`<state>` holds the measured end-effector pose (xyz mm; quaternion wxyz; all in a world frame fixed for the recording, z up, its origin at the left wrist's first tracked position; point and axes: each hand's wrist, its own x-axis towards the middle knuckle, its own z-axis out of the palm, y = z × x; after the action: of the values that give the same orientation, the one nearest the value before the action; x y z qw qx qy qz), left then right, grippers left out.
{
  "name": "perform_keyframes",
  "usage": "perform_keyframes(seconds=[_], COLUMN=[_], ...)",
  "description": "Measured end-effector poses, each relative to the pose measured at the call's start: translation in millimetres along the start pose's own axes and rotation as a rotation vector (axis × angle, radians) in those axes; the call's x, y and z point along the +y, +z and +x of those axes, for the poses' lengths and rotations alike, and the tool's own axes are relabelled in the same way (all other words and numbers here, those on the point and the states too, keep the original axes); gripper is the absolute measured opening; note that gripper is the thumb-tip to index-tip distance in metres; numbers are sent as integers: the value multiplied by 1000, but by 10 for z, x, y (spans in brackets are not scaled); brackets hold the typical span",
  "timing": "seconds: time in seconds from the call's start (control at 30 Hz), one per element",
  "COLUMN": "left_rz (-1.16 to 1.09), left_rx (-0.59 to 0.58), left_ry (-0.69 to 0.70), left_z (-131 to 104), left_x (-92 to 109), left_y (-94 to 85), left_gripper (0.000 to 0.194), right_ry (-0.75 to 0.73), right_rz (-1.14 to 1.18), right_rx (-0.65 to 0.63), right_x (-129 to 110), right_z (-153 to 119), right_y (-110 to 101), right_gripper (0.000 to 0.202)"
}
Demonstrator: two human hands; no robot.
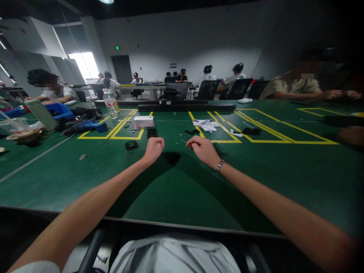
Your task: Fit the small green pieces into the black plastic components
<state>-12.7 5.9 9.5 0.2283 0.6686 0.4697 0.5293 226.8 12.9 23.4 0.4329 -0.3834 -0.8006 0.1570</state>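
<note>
left hand [154, 148] clenched in a fist, right hand [202, 148] loosely curled, seemingly empty, on green table [176, 182], bottle [110, 103] label unreadable

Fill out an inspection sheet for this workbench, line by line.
Surface: green table with yellow tape lines.
Job's things: left hand closed in a fist, right hand with fingers curled, both over the table; small black part and black ridged block lie nearest.
Clutter: white box, paper scraps, water bottle, blue bin, power drill.
Fingers: whether they hold anything cannot be told.
Cables: nothing seen.
Surroundings: other people seated at tables, office chairs, dark door.
</note>
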Motion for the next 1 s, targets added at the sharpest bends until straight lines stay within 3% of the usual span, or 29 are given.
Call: perform_keyframes(seconds=[0.1, 0.27, 0.33, 0.47, 0.53, 0.6, 0.7, 0.77, 0.9, 1.0], left_rz=[1, 89, 53, -320, -575, -722, -733, -663, -503, -277], left_rx=[26, -102, -118, -174, -225, -277, -302, -366, -495, -427], left_ry=[25, 232, 242, 18, -135, -182, -65, 16, 158, 314], left_z=[-22, -143, -175, -161, -144, -151, -223, -305, -462, -500], left_x=[-13, 82, 139, 186, 204, 255, 402, 519, 680, 711], left_y=[54, 24, -5, -32, -27, -17, 6, 30, 75, 65], left_gripper=[20, 23, 20, 28, 34, 36, 41, 55, 61, 48], right_ry=[-26, -91, -120, -55, 1, 70, 223, 374, 575, 581], right_rz=[49, -2, -24, 31, 130, 272, 545, 757, 1086, 1190], right_rx=[-27, -186, -224, -213, -158, -88, -5, 9, -108, -188], right_x=[-34, 10, 17, -29, -62, -83, -93, -110, -225, -302], right_z=[61, -61, -126, -176, -168, -148, -113, -101, -113, -124], right_y=[200, 380, 392, 379, 369, 357, 339, 327, 289, 245], right_gripper=[22, 34, 37, 42, 41, 37, 34, 37, 38, 41])
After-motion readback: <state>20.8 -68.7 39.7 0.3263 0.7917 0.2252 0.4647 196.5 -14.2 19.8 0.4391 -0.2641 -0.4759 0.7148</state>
